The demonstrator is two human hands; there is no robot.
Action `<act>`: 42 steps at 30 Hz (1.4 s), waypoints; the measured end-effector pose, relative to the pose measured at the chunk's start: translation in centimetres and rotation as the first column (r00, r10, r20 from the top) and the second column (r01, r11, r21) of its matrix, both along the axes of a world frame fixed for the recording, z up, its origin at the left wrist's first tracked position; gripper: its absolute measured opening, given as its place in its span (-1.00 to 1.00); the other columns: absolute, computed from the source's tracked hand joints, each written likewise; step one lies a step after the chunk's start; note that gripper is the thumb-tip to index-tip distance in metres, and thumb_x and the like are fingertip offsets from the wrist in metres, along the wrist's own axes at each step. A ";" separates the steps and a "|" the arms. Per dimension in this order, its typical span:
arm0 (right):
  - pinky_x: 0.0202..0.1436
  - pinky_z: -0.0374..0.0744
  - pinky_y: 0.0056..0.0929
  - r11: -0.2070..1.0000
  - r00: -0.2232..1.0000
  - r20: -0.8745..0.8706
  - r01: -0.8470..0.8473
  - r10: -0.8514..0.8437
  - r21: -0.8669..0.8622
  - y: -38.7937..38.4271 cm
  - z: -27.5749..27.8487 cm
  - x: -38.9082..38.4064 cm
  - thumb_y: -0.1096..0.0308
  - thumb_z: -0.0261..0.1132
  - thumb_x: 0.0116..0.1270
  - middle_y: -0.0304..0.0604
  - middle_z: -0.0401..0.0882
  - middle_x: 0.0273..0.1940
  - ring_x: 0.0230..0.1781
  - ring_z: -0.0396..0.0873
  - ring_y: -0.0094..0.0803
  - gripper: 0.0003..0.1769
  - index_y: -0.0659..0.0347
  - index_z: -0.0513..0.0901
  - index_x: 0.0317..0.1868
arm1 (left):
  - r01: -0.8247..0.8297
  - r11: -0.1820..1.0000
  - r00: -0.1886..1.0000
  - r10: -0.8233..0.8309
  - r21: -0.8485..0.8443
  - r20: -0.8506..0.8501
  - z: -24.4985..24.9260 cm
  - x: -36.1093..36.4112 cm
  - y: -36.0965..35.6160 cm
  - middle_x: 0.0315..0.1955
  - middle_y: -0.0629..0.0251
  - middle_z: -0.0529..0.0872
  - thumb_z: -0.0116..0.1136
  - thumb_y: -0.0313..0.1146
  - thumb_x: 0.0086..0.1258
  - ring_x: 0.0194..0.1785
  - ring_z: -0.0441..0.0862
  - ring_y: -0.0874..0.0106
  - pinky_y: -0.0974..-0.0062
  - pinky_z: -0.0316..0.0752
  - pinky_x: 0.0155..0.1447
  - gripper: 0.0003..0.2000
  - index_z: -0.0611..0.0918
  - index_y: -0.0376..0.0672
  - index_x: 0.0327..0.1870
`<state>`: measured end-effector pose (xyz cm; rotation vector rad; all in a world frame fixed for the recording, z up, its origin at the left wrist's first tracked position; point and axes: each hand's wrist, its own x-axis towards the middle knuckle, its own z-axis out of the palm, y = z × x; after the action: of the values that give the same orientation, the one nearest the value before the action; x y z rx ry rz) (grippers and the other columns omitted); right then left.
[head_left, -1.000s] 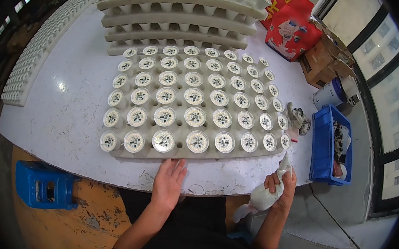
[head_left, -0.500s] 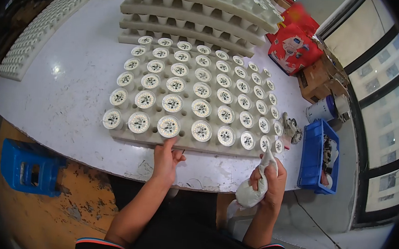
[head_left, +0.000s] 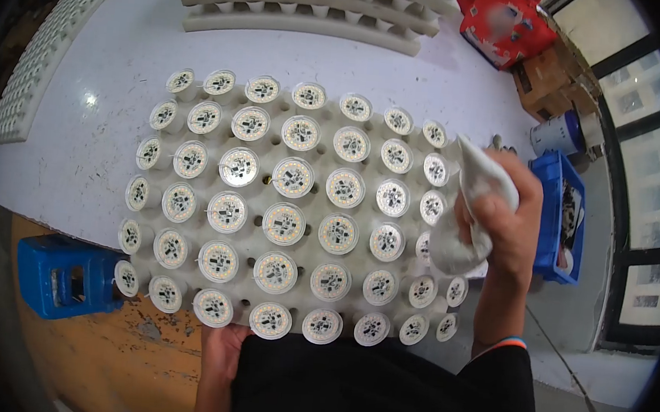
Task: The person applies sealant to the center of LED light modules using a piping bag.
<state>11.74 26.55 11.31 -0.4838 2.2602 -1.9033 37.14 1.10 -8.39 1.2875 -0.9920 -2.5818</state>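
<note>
A pale foam tray holds several rows of round LED bulb bodies with bare circuit discs on top, such as one disc near its middle. My left hand is at the tray's near edge, its fingers hidden beneath the tray. On the right side, my right hand is closed round a whitish bag of soft material, whose narrow end points up. The bag and hand cover some bulbs in the right columns.
Stacked foam trays stand at the back, another long tray at the far left. A red bag, a cardboard box, a white tub and a blue crate are on the right. A blue stool stands lower left.
The tray has come nearer, away from the stack behind it. My left hand has gone lower and under its near edge; my right hand has risen with the whitish bag. The view has shifted.
</note>
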 end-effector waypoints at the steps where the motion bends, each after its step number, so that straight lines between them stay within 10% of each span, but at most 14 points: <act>1: -0.30 0.60 -0.52 0.999 0.999 -0.035 -0.019 0.020 0.044 -1.3 0.1 -0.7 0.14 0.56 0.12 -0.19 0.68 -0.23 -0.33 0.62 -0.54 -0.44 0.38 0.68 0.02 | 0.011 1.000 1.000 -0.012 -0.007 -0.027 -1.0 0.8 -0.2 -0.01 0.13 0.67 0.02 -0.34 0.55 -0.04 0.70 0.29 0.32 0.67 -0.11 -0.71 0.50 -0.27 0.17; 4: -0.22 0.59 -0.51 0.985 0.979 -0.188 -0.053 0.084 0.165 -4.5 -0.6 -2.9 0.25 0.52 0.19 -0.25 0.73 -0.22 -0.29 0.62 -0.59 -0.59 0.30 0.72 0.00 | 0.234 0.951 0.972 -0.226 -0.201 0.060 -0.3 1.9 -1.8 0.00 0.11 0.69 0.07 -0.36 0.54 -0.08 0.71 0.32 0.36 0.66 -0.05 -0.72 0.52 -0.31 0.16; 7: -0.18 0.59 -0.51 0.962 0.938 -0.313 -0.065 0.149 0.264 -6.2 -2.5 -5.1 0.30 0.49 0.24 -0.26 0.75 -0.20 -0.26 0.63 -0.59 -0.65 0.27 0.73 -0.01 | 0.604 0.625 0.797 -0.458 -0.494 0.393 2.8 2.2 -3.4 -0.33 0.22 0.73 0.18 -0.40 0.49 -0.33 0.68 0.47 0.51 0.62 -0.17 -0.82 0.66 -0.36 -0.08; 10: -0.13 0.59 -0.51 0.949 0.947 -0.260 -0.106 0.188 0.298 -6.7 -3.9 -6.9 0.32 0.48 0.26 -0.22 0.75 -0.18 -0.25 0.63 -0.56 -0.67 0.27 0.73 0.00 | 0.760 0.519 0.648 -0.548 -0.392 0.529 7.4 2.9 -6.0 -0.50 0.29 0.69 0.21 -0.41 0.46 -0.43 0.63 0.52 0.56 0.56 -0.30 -0.84 0.69 -0.35 -0.24; 16: -0.24 0.61 -0.42 0.964 0.963 -0.209 -0.122 0.173 0.234 -6.7 -7.6 -8.9 0.26 0.46 0.26 -0.13 0.77 -0.31 -0.38 0.69 -0.48 -0.66 0.23 0.74 0.00 | 0.484 0.484 0.815 -0.553 -0.729 0.174 13.0 -4.3 -6.5 -0.52 0.29 0.67 0.26 -0.48 0.37 -0.49 0.55 0.54 0.54 0.43 -0.36 -0.90 0.66 -0.35 -0.31; 18: -0.23 0.62 -0.40 0.968 0.970 -0.172 -0.133 0.171 0.211 -6.6 -8.1 -9.0 0.26 0.45 0.26 -0.12 0.78 -0.31 -0.37 0.71 -0.46 -0.66 0.22 0.74 0.00 | 0.278 0.043 0.847 -0.483 -0.960 0.224 13.4 -10.3 -4.6 -0.46 0.27 0.66 0.29 -0.53 0.31 -0.41 0.58 0.48 0.52 0.43 -0.29 -0.96 0.66 -0.30 -0.31; 22: -0.20 0.63 -0.38 0.963 0.970 -0.172 -0.128 0.171 0.239 -6.3 -8.0 -9.1 0.23 0.43 0.26 -0.08 0.78 -0.30 -0.36 0.72 -0.40 -0.66 0.20 0.75 -0.01 | 0.053 -0.267 0.783 -0.587 -0.962 0.206 12.0 -20.0 -4.2 -0.24 0.24 0.67 0.33 -0.53 0.24 -0.12 0.58 0.25 0.35 0.44 0.00 -0.87 0.67 -0.25 -0.21; 30: -0.11 0.61 -0.46 0.955 0.978 -0.087 -0.165 0.192 0.248 -6.3 -7.8 -9.5 0.32 0.43 0.23 -0.16 0.76 -0.17 -0.22 0.65 -0.52 -0.66 0.34 0.73 -0.03 | 0.163 -0.447 0.748 -0.526 -0.879 0.406 7.9 -28.3 -3.3 -0.09 0.27 0.64 0.42 -0.27 0.20 0.09 0.49 0.21 0.20 0.31 0.20 -0.71 0.69 -0.12 -0.09; 42: -0.18 0.64 -0.36 0.961 0.975 -0.112 -0.162 0.190 0.225 -6.3 -8.3 -9.7 0.18 0.43 0.23 -0.06 0.78 -0.31 -0.35 0.73 -0.36 -0.63 0.21 0.75 -0.02 | 0.131 -0.390 0.781 -0.526 -0.912 0.336 7.3 -29.1 -3.1 -0.11 0.31 0.65 0.41 -0.29 0.20 0.07 0.51 0.23 0.21 0.30 0.21 -0.81 0.71 -0.07 -0.21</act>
<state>2.07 20.29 3.04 -0.7711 2.3774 -1.5632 8.07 -1.98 -1.12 -0.0443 -2.7621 -0.7825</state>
